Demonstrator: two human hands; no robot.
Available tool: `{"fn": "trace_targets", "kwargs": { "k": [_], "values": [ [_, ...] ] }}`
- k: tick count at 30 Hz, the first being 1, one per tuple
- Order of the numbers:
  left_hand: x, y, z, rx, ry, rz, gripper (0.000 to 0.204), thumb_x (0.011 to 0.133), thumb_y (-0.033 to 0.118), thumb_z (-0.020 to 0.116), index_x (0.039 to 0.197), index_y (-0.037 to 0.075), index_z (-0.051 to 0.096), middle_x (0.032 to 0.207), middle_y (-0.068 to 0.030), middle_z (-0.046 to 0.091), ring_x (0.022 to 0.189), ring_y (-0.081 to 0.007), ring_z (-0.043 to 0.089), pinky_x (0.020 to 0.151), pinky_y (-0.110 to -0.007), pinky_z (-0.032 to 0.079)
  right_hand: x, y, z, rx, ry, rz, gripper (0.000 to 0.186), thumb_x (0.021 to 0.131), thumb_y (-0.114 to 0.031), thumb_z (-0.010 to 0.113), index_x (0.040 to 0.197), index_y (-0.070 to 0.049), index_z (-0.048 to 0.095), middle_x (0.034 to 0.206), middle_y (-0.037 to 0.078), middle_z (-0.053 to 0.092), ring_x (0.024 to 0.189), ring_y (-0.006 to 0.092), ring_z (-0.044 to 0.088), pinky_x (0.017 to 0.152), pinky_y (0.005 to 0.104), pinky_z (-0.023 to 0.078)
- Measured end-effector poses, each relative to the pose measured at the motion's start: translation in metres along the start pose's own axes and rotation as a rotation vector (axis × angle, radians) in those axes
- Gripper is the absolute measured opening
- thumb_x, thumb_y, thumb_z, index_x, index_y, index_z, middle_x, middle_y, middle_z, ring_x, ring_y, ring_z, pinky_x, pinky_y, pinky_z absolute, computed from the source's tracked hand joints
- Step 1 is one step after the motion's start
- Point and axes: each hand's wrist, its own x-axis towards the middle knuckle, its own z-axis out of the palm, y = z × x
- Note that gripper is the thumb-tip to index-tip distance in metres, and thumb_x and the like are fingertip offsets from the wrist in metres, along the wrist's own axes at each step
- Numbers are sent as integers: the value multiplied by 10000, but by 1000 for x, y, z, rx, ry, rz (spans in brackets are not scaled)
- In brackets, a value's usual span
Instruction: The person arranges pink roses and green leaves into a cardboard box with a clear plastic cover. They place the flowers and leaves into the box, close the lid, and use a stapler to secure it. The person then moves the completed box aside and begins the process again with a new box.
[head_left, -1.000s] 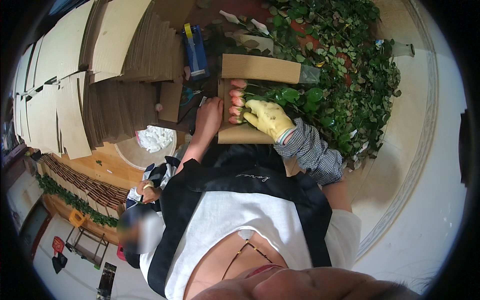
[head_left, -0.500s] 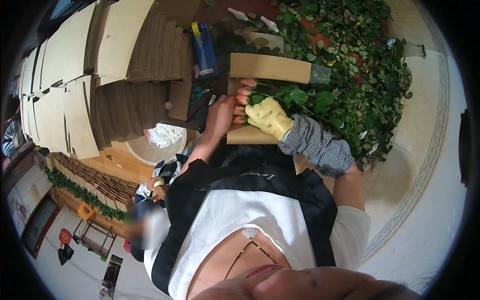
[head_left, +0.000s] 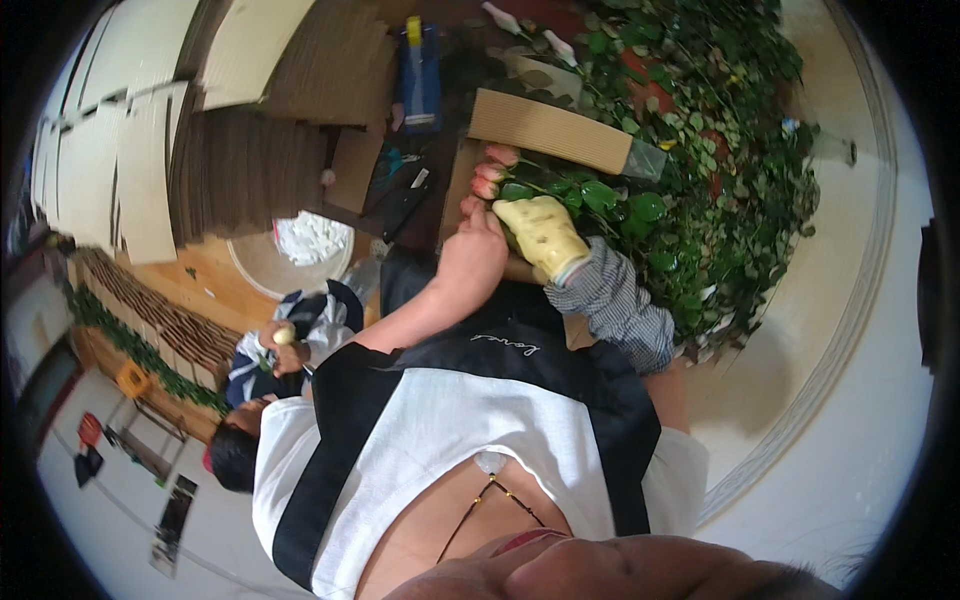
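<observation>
A row of pink roses (head_left: 490, 172) with green stems lies on a brown cardboard sheet (head_left: 458, 175). My bare left hand (head_left: 474, 250) has its fingers closed around the lowest rose heads, which it partly hides. My right hand (head_left: 540, 228), in a stained yellow glove, is closed beside it on the roses' stems, just right of the heads, with its fingertips partly hidden. A folded corrugated cardboard strip (head_left: 548, 128) with a clear plastic end lies just beyond the flowers.
Tall stacks of cardboard (head_left: 230, 185) fill the left, beside a blue tape dispenser (head_left: 420, 80) and scissors (head_left: 395, 158). Rose stems and leaves (head_left: 700, 200) cover the right. Lower left are a tub of white pieces (head_left: 310, 240) and another person (head_left: 290, 355) holding something pale.
My left hand has moved right and down onto the lower rose heads, beside my gloved hand. The other person's hands and body have shifted slightly.
</observation>
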Motion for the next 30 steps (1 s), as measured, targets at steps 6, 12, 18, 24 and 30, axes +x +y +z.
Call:
{"fn": "trace_targets", "kwargs": {
  "k": [6, 12, 18, 24, 30],
  "values": [
    [-7, 16, 8, 109, -55, -12, 199, 798, 144, 602, 848, -28, 691, 1085, -354, 636, 799, -291, 693, 562, -288, 563, 19, -22, -30, -270, 41, 286, 272, 837, -224, 728, 1054, -75, 659, 763, 139, 686, 685, 352, 662, 618, 443, 521],
    [-7, 20, 12, 109, -108, -35, 175, 811, 127, 594, 828, -11, 699, 1062, -318, 652, 785, -297, 681, 570, -297, 553, 35, -1, -10, -215, -67, 155, 170, 813, -189, 696, 938, -95, 631, 722, 97, 683, 650, 305, 675, 573, 410, 515],
    [17, 10, 1, 112, 152, 28, 210, 813, 167, 605, 859, -26, 675, 1194, -287, 582, 1007, -324, 629, 706, -324, 571, 34, -4, -21, -220, -56, 110, 108, 876, -219, 601, 914, -126, 641, 681, 69, 672, 621, 273, 672, 558, 392, 510],
    [25, 23, 14, 115, 14, -74, 337, 802, 194, 606, 987, -81, 666, 1448, -351, 394, 1087, -376, 578, 745, -362, 568, 28, -3, -31, -132, 92, 195, 185, 882, -227, 639, 1014, -106, 685, 738, 123, 686, 700, 332, 679, 620, 440, 527],
    [22, 20, 18, 24, -11, -63, 388, 770, 240, 624, 965, -93, 664, 1432, -356, 427, 1020, -382, 585, 770, -384, 554, 37, -2, -26, 43, 108, 371, 263, 889, -161, 645, 1137, -76, 665, 1018, 180, 694, 925, 389, 655, 782, 463, 525]
  ]
}}
